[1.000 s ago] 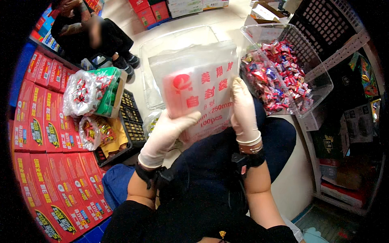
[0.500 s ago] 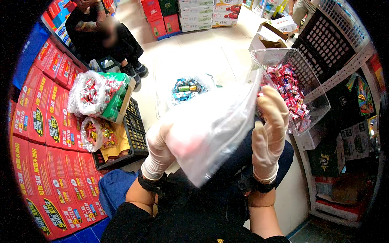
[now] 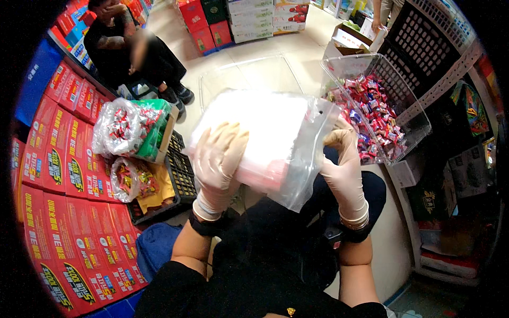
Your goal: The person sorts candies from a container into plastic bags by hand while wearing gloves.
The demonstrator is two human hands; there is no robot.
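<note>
Here both gloved hands grip one clear plastic pack [image 3: 275,138] of bags in front of the chest: the left hand [image 3: 218,159] presses flat on its front, the right hand [image 3: 343,170] clamps its right edge. Just beyond the right hand stands a clear bin [image 3: 411,114] of red sweets.

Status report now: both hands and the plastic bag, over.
Left hand and right hand, both gloved, grip the clear plastic bag pack at its sides. Pack held up over the lap. Clear candy bin close at right, apart.
</note>
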